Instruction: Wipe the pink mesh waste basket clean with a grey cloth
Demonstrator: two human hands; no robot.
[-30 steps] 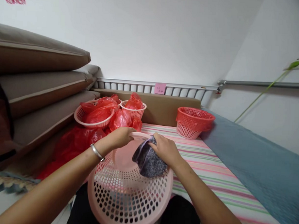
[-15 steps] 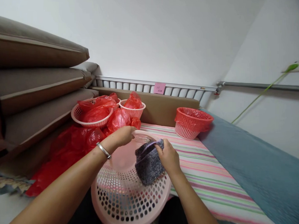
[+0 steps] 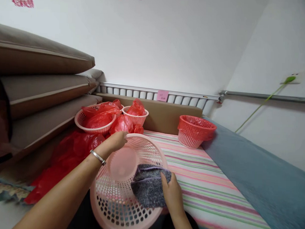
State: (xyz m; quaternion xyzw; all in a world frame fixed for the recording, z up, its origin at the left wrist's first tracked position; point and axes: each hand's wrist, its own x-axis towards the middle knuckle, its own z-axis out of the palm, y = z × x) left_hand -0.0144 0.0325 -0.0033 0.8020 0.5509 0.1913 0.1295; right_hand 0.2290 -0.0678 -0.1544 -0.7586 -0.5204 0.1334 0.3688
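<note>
On my feed, the left hand (image 3: pixel 116 142) is clamped on the far rim of the near pink basket (image 3: pixel 123 165). My right hand (image 3: pixel 173 195) pinches the grey cloth (image 3: pixel 150 188) across the right of its mouth. Handwriting on the pink note (image 3: pixel 162 95) and lettering on the red sticker (image 3: pixel 23 0) I can't read.

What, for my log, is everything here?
Held basket: one, pink, centre
Cloth: one, grey, centre
Far baskets: three, pink, left
Bags: several, red, left
Lined basket: one visible, pink-red, right
Cushions: four visible, grey, left
Sheet: one, striped, centre
Cover: one, blue, right
Board: one, brown, back
Radiator: one, white, back
Note: one, pink, radiator
Pipe: one, grey, right
Decorations: three, red, top
Bracelet: one, silver, wrist
Left hand: one, basket rim
Right hand: one, cloth
</note>
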